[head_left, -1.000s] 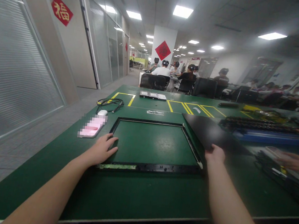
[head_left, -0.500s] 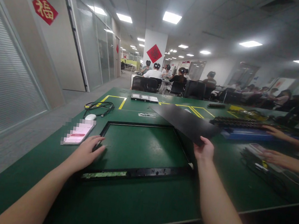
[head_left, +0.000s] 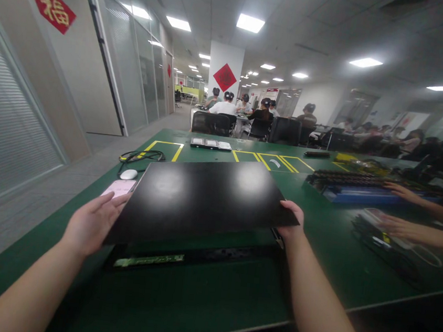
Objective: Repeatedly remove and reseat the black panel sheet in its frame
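Observation:
A flat black panel (head_left: 202, 198) hovers over a black rectangular frame (head_left: 212, 254) that lies on the green table (head_left: 175, 304). My right hand (head_left: 292, 223) grips the panel at its near right corner. My left hand (head_left: 91, 221) is at the panel's near left corner, fingers spread and touching its edge. Only the frame's near bar, with a green circuit strip (head_left: 148, 260), shows below the panel.
A phone (head_left: 118, 188), a white mouse (head_left: 129, 174) and a black cable (head_left: 139, 155) lie at the left. Another person's hands (head_left: 401, 227) work on parts at the right, by a blue tray (head_left: 357, 193). Seated people fill the background.
My right hand has swung the black panel from the right side to above the frame. My left hand left the frame's left edge and rose to the panel's left corner.

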A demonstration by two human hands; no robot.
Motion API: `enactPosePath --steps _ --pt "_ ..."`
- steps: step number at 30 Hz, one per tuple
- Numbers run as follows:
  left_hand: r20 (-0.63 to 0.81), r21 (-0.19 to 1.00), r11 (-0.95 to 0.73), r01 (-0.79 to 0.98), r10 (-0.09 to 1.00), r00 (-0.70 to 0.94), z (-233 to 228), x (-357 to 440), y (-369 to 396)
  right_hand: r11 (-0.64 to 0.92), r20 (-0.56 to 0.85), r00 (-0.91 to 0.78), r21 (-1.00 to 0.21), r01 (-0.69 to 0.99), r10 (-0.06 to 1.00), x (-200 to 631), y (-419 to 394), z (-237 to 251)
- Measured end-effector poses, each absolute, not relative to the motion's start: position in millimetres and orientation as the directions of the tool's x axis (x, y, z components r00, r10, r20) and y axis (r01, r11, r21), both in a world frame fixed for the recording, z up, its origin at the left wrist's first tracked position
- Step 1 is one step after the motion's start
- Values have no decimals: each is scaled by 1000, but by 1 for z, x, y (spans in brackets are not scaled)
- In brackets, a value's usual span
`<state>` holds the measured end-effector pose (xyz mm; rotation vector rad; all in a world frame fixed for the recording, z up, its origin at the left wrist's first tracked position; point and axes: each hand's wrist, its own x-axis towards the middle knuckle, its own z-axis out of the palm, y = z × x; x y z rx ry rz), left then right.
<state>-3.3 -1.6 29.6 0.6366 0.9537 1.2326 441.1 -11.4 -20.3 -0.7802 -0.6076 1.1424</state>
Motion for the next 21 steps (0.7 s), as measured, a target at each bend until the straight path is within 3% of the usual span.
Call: enactPosePath --steps 6,16,21 --pt "-175 795 52 -604 973 -147 30 -6 -4 46 -85 211 -833 -552 974 432 -15 -14" --pt "-150 748 -45 -662 960 -235 34 -7 0 -236 -264 36 -907 -348 964 419 -17 -19" --pt "-109 790 -62 -610 965 -240 33 -8 -2 -221 -268 132 -931 -292 954 421 -14 -19"
